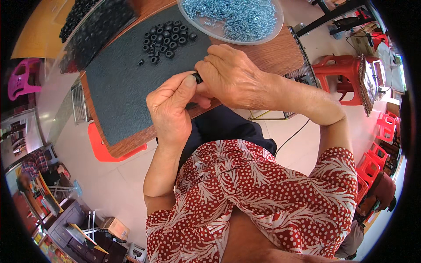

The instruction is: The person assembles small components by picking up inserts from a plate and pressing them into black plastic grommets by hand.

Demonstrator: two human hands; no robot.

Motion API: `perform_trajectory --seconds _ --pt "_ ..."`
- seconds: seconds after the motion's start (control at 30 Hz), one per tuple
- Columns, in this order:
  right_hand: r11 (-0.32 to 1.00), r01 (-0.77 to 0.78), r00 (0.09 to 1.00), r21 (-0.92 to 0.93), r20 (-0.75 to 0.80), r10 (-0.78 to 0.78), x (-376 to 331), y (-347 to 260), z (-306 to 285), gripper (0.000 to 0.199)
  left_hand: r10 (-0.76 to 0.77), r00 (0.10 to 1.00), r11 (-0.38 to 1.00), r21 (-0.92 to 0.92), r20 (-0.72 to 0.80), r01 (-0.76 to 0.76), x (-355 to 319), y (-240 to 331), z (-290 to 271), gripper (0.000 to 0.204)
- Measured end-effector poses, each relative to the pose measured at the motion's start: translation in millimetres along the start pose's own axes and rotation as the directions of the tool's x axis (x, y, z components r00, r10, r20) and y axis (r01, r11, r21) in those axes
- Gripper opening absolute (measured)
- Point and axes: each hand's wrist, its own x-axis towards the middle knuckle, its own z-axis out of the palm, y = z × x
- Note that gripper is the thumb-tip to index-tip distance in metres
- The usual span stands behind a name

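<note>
My two hands meet over the near edge of a dark mat (118,96). Between the thumb and fingertips of my left hand (171,107) is a small black ring (197,78). My right hand (230,76) is closed with its fingers curled against the same ring; anything else inside it is hidden. Beyond the hands, a loose pile of black rings (166,39) lies on the mat, with one small black piece (141,62) apart from it. To the right of the pile stands a round clear tub (268,40) filled with small pale-blue translucent pieces (237,17).
A clear box (94,48) with many black pieces stands at the table's far left. The wooden table (285,55) shows around the mat. Red stools (346,72) stand to the right, a pink chair (25,79) at left. Other people are in the background.
</note>
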Motion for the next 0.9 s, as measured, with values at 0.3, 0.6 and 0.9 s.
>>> perform_trajectory --seconds 0.3,0.6,0.9 --pt "0.956 -0.150 0.988 0.252 0.061 0.139 -2 -9 -4 0.017 0.007 0.999 0.996 0.092 -0.038 -0.003 -7 -9 -4 0.029" --pt "0.666 -0.421 0.907 0.616 0.278 0.316 -3 5 -17 0.016 0.072 0.994 0.991 0.110 0.081 -0.081 -8 -22 -11 0.024" --pt "0.044 -0.788 0.610 0.614 0.769 0.191 1 9 -31 0.027 0.234 0.962 0.913 0.309 0.142 -0.268 -15 -21 0 0.020"
